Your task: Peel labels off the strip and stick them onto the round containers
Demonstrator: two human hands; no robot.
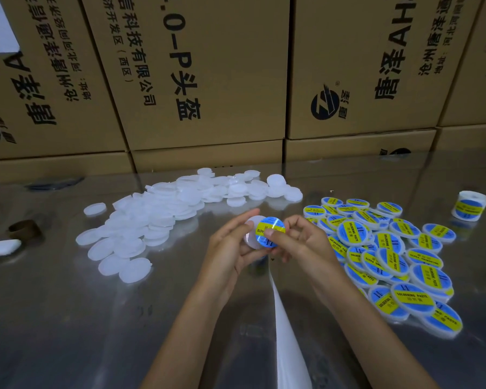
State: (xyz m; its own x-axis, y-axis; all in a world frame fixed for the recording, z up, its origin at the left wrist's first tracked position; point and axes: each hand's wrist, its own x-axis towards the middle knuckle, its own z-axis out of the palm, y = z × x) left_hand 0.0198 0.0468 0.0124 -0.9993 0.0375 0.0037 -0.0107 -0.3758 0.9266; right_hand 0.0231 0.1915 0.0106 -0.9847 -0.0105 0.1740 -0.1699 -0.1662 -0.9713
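**Item in hand: one round container, label going on**

- Left hand (230, 245): cradles a blank white container (252, 231) from below and behind, fingers closed on its rim, presumably to steady it as a backing surface.
- Right hand (295, 242): thumb and fingertips pinch a blue-and-yellow label (270, 230), laid partly over the container's face, off-centre toward the right hand.
- Label strip (285, 332): white backing trails from under the grip toward the person, slack.
- Left of the grip: unlabelled containers (152, 217), heaped.
- Right of the grip: labelled containers (387, 256), piled within easy drop-off.
- Far right: label roll (470, 205).
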